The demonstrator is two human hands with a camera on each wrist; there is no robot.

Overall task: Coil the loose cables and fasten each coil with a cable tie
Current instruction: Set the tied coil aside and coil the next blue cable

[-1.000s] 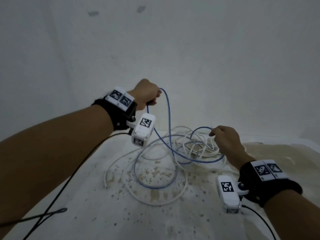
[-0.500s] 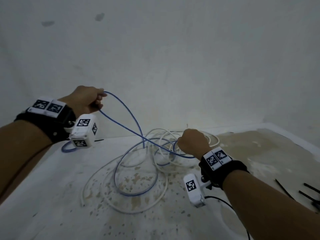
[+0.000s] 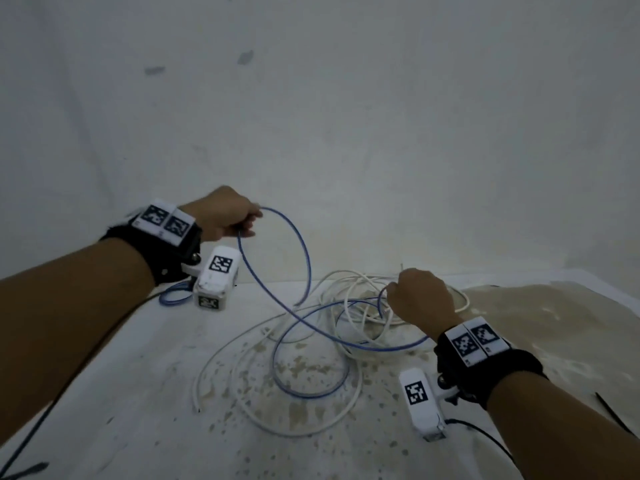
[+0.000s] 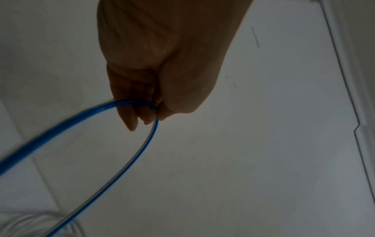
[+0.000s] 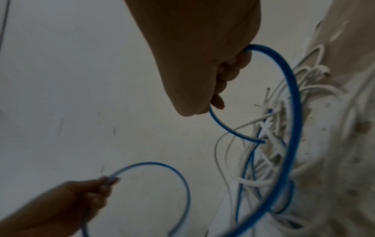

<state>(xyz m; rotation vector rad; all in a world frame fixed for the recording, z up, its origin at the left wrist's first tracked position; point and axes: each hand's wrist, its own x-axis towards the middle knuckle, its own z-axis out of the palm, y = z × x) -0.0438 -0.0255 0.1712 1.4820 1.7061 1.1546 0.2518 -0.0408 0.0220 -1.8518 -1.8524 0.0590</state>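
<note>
A blue cable (image 3: 304,258) arcs from my raised left hand (image 3: 225,213) down to the white surface, where it loops (image 3: 311,393) among tangled white cables (image 3: 356,289). My left hand's curled fingers (image 4: 142,112) grip the blue cable (image 4: 81,117) up in the air at the left. My right hand (image 3: 419,296) hovers over the white tangle and grips another stretch of the blue cable (image 5: 288,89), whose cut end (image 5: 261,141) sticks out below the fist (image 5: 202,64). In the right wrist view my left hand (image 5: 81,197) shows at the bottom left.
A stained white table (image 3: 138,427) runs up to a white wall (image 3: 346,116). Black cable ties (image 3: 613,414) lie at the right edge. Black camera leads (image 3: 52,410) trail from both wrists. A small blue loop (image 3: 173,296) hangs behind the left wrist camera.
My left hand has swung from the far left back toward the middle, keeping the blue cable. My right hand stays over the white tangle, still gripping the cable.
</note>
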